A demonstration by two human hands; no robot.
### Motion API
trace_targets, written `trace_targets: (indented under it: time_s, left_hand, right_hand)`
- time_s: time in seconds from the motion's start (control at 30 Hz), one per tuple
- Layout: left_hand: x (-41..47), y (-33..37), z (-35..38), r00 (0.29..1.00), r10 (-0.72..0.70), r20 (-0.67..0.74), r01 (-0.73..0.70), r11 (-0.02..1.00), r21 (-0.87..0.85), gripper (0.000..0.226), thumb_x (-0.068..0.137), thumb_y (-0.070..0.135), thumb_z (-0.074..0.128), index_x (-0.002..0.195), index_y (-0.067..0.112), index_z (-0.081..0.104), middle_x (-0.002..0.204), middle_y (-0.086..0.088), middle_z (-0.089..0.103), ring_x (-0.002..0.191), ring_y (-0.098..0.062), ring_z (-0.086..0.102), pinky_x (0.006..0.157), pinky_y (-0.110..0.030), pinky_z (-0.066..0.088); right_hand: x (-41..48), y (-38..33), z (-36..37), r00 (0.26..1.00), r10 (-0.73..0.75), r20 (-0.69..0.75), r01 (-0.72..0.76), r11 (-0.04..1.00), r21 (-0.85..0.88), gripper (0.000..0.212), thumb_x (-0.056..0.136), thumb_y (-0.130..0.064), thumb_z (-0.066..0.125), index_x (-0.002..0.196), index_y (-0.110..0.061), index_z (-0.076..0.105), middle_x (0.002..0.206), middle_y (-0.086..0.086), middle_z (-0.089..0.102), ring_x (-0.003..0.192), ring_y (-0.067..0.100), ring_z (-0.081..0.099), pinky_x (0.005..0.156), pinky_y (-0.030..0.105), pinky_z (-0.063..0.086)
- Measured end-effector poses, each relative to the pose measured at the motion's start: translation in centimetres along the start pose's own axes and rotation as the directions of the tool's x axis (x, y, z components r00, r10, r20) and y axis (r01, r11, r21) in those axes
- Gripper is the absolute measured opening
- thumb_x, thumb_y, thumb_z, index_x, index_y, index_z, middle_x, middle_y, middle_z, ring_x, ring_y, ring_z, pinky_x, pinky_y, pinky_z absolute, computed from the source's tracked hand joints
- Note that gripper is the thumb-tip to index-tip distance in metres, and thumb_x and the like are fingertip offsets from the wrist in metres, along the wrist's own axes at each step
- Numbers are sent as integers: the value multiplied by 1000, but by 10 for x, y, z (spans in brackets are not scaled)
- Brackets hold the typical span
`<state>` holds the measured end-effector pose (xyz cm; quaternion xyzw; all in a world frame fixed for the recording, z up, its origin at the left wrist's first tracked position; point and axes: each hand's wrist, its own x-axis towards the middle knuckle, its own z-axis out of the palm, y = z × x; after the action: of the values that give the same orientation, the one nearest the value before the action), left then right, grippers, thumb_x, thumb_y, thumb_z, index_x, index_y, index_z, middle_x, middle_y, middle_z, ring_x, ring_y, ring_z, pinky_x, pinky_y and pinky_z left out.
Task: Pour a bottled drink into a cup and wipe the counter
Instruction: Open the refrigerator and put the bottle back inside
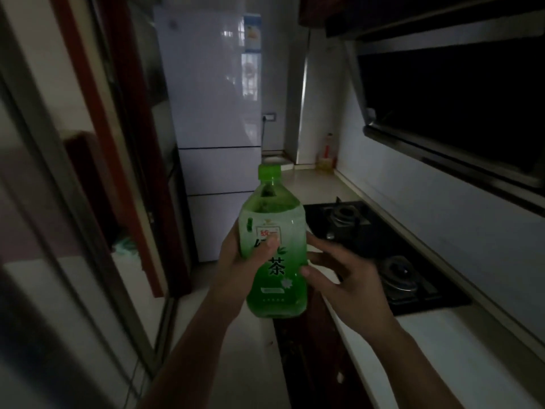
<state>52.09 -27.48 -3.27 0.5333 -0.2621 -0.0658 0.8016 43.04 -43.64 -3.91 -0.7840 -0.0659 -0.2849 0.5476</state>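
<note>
A green tea bottle (272, 246) with a green cap and a white-and-green label is held upright in front of me, above the floor beside the counter edge. My left hand (241, 261) grips its middle, thumb across the label. My right hand (339, 270) is just right of the bottle with fingers spread; its fingertips touch or nearly touch the bottle's side. The cap is on. No cup or cloth shows in this dim view.
A white counter (442, 349) runs along the right wall, with a black two-burner gas hob (383, 249) set into it and a range hood (457, 113) above. A white fridge (215, 128) stands ahead. An oil bottle (326, 154) sits in the far corner. Sliding door frames line the left.
</note>
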Motion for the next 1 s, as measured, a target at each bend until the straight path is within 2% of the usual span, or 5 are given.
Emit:
trace_targets:
  time_s: [0.2, 0.4, 0.67, 0.83, 1.0]
  left_hand:
    - [48, 8, -70, 997, 21, -74, -16, 997, 69, 50, 71, 32, 77, 116, 16, 63, 103, -4, 75, 94, -25, 73, 70, -32, 59]
    - [95, -4, -117, 991, 23, -132, -8, 993, 116, 51, 76, 30, 80, 120, 15, 60, 105, -7, 74, 96, -28, 73, 70, -34, 59]
    - [206, -14, -160, 953, 124, -277, -57, 970, 238, 81, 60, 47, 84, 129, 17, 55, 108, -12, 72, 97, -35, 71, 70, -46, 60]
    - [288, -18, -169, 924, 137, -356, -39, 962, 269, 76, 59, 48, 83, 124, 20, 56, 108, -11, 72, 97, -34, 72, 69, -43, 60]
    - [343, -37, -184, 905, 172, -388, -59, 956, 286, 65, 67, 36, 75, 124, 13, 55, 105, -16, 71, 92, -37, 72, 66, -41, 60]
  right_hand:
    - [65, 20, 64, 999, 20, 50, -20, 1000, 8, 49, 76, -25, 76, 123, -33, 64, 109, -13, 73, 104, 8, 69, 89, 18, 52]
    - [132, 61, 101, 984, 46, 171, -59, 995, 76, 52, 79, -16, 77, 125, -36, 64, 113, -6, 73, 109, 13, 67, 92, 29, 54]
    - [274, 120, 130, 945, -64, 321, 31, 994, 105, 52, 80, -13, 78, 122, -38, 62, 114, -21, 70, 107, 1, 66, 87, 15, 52]
    - [365, 159, 136, 924, -130, 361, 81, 985, 150, 54, 81, -15, 79, 126, -37, 59, 116, -23, 68, 103, -7, 64, 75, 5, 49]
    - [425, 199, 151, 888, -183, 422, 127, 979, 159, 58, 84, -23, 75, 137, -32, 53, 128, -17, 63, 110, -5, 62, 84, 8, 49]
